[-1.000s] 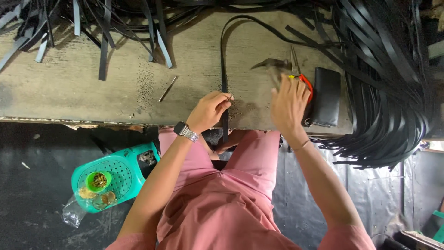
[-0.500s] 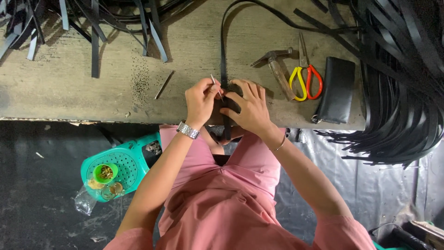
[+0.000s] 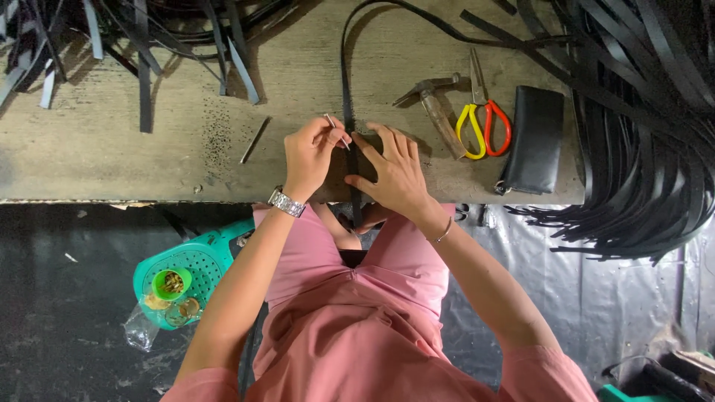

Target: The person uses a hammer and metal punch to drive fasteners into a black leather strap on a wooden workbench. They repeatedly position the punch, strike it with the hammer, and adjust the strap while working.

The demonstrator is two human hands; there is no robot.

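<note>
Hands [image 3: 309, 152] [image 3: 395, 171] press flat black strap [image 3: 346, 89], perhaps leather.

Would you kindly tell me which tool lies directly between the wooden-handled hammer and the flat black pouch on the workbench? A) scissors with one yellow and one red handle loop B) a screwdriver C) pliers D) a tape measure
A: the scissors with yellow and red loops lie between the wooden-handled hammer and the flat black pouch.
</note>
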